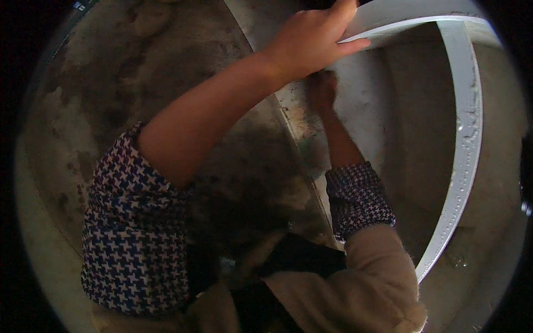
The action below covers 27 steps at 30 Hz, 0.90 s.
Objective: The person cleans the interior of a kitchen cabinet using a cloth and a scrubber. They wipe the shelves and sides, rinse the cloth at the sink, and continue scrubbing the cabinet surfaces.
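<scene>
My left hand (310, 39) reaches across to the top of the view, over the end of a white metal-looking frame (404, 14). Its thumb lies along the frame's lower edge and its fingers lie over the bar, so it grips the frame there. Just below, my right hand (324, 89) is in shadow with its fingers curled. The left wrist partly covers it, and whether it holds anything cannot be made out. Behind the right hand lies a pale, stained surface (297, 120).
A white side bar (462, 137) of the frame, dotted with drops or bumps, curves down the right side. Dark-stained floor (137, 75) spreads at left, bounded by a straight slanting edge (291, 133). A small bright item (526, 208) shows at the right rim.
</scene>
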Tool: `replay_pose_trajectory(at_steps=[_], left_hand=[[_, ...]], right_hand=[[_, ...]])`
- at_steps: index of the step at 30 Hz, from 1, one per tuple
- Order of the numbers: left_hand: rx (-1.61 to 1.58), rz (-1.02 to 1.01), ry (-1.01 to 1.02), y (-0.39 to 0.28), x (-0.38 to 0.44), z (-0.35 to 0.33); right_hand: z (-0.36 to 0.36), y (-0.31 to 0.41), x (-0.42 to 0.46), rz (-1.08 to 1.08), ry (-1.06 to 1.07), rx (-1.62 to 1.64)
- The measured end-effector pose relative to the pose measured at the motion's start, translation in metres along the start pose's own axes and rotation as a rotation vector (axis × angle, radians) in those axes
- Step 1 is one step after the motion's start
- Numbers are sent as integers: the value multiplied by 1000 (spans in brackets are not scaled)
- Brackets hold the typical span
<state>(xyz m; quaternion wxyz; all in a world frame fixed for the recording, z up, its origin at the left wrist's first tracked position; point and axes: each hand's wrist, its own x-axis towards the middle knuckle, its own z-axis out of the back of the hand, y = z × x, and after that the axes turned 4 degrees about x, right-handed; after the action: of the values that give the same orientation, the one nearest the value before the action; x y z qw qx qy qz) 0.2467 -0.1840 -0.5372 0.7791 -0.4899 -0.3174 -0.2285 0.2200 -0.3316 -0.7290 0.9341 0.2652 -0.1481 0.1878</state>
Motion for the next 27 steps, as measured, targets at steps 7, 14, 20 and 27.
replay_pose_trajectory(at_steps=[7,14,20,27], left_hand=[[-80,153,93,-5,-4,-8],[-104,185,121,-7,-3,-35],[-117,154,31,6,-1,-42],[-100,196,98,-1,-6,4]], right_hand=[[-6,-11,-17,-186,63,206],[-7,-51,-17,-254,2,265],[35,-50,28,-274,213,265],[5,9,3,-30,114,126]])
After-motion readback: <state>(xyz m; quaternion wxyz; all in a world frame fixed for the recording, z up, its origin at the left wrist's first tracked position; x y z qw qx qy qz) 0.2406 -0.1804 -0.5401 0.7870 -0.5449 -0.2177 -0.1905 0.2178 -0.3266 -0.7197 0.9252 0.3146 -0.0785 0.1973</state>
